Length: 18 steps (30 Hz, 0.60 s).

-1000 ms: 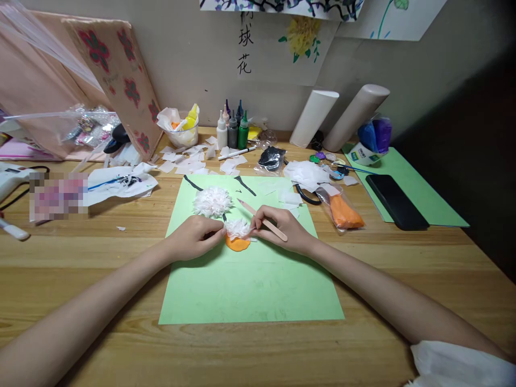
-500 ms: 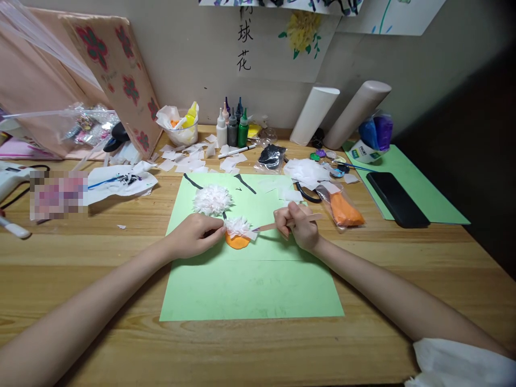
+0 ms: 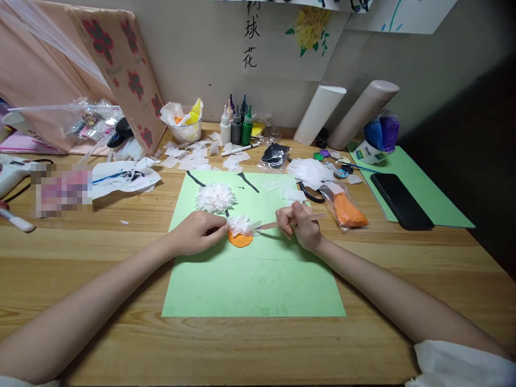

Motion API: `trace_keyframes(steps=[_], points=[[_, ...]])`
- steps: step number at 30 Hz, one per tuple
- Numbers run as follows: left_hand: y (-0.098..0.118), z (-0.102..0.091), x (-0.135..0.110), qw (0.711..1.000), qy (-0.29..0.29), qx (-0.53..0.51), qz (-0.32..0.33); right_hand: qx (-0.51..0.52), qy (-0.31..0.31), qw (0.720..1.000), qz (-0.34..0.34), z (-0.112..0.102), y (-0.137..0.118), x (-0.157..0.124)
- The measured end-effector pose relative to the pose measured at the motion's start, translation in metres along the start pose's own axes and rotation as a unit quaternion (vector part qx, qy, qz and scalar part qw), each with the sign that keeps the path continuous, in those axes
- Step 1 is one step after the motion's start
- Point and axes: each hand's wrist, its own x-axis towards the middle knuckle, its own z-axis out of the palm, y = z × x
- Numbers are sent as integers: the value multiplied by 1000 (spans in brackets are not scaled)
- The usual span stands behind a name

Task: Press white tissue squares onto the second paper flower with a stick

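Note:
A small white ruffled paper flower covers the upper part of an orange clay disc on the light green paper. My left hand lies at its left edge, thumb and finger closed together at the petals; whatever is between the fingertips is hidden. My right hand is closed around a thin pinkish pointed stick. The stick's tip touches the flower's right edge, where a white paper piece shows. A fuller white paper flower sits just above, with dark stems near it.
Paper scraps, paint bottles and a plastic cup line the back. At right are a bag of orange clay, tissue squares, a black phone and two tubes. A blurred item lies left.
The white paper piece at the stick's tip has moved from over the disc's right edge up against the flower's right side. My left hand stays in place. The view has shifted slightly.

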Motion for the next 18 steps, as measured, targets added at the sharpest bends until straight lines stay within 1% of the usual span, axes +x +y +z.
trace_keyframes(steps=[5,8,11,15,18], points=[[0,0,-1,1000,-4,-1,-6,-71,-37,996,-34,3,-3,-2],[0,0,-1,1000,-3,-1,-7,-93,-45,994,-46,4,-3,-1],[0,0,-1,1000,-6,-3,-7,-94,-59,993,-44,4,-3,1],[0,0,-1,1000,-7,-4,-9,-83,-80,993,-19,5,-3,3],[-1,0,-1,1000,-8,-3,-11,-64,-63,996,-15,5,-3,2]])
